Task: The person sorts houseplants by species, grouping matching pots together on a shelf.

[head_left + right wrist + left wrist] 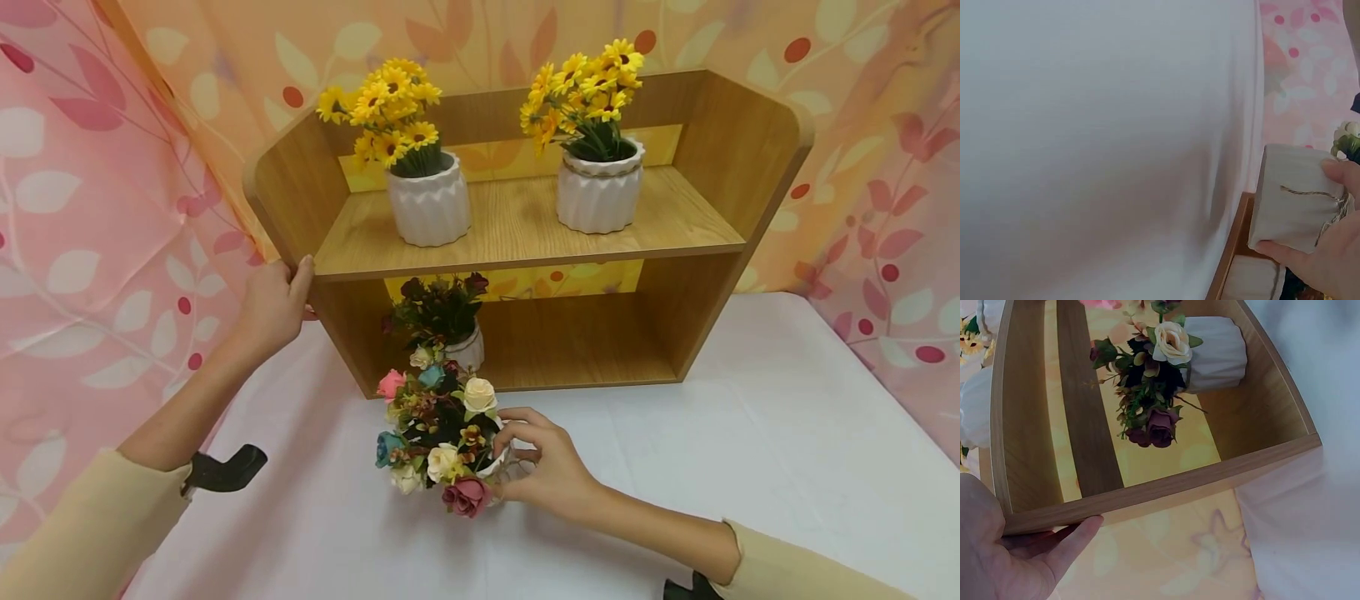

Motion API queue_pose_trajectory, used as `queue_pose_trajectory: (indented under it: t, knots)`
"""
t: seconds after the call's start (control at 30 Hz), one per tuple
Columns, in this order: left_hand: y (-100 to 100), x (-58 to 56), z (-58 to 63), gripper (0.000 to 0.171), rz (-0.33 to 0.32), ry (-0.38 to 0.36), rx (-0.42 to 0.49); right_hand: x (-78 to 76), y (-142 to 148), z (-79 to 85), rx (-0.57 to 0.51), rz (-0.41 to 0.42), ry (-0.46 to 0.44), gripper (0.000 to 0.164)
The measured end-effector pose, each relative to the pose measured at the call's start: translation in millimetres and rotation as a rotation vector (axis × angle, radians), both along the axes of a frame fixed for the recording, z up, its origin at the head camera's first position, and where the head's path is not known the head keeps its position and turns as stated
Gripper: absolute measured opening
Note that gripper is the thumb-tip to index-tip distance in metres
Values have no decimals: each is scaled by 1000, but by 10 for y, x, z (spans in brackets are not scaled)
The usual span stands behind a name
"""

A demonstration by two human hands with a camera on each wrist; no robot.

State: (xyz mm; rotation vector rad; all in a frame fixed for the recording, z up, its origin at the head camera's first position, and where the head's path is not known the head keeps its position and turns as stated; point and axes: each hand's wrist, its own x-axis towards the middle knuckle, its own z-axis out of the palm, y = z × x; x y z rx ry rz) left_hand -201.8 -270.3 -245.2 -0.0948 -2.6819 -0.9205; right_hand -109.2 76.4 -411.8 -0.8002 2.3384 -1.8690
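My right hand (551, 467) grips a white pot (1297, 206) of artificial roses (442, 429) in pink, cream, blue and mauve, just in front of the wooden shelf (525, 265). The pot is tipped, its blooms pointing left, and has twine around it in the right wrist view. With the thumb at its front edge, my left hand (272, 304) holds the shelf's left side panel; the left wrist view shows fingers (1079, 544) along the outer face. On the lower level, at the left, stands another white pot (467, 350) with dark red roses, partly hidden by the held flowers.
On the upper level are two white pots, the left (429, 204) and the right (600, 192), both with yellow daisy-like flowers. The shelf stands on a white cloth-covered table (795, 433). Pink patterned curtain (90, 208) hangs at the left, orange-yellow curtain (495, 42) behind.
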Motion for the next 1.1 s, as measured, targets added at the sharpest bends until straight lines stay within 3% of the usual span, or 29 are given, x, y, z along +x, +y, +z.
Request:
queue_pose_trajectory:
  t: [0.63,1.1]
  knots:
    - [-15,-10,-20,60,5,-28,-14,-20,601,-29,48,-186,70,37]
    - [-14,-17,-12,59,1,6,-1,-283,816,26,85,-294,78,33]
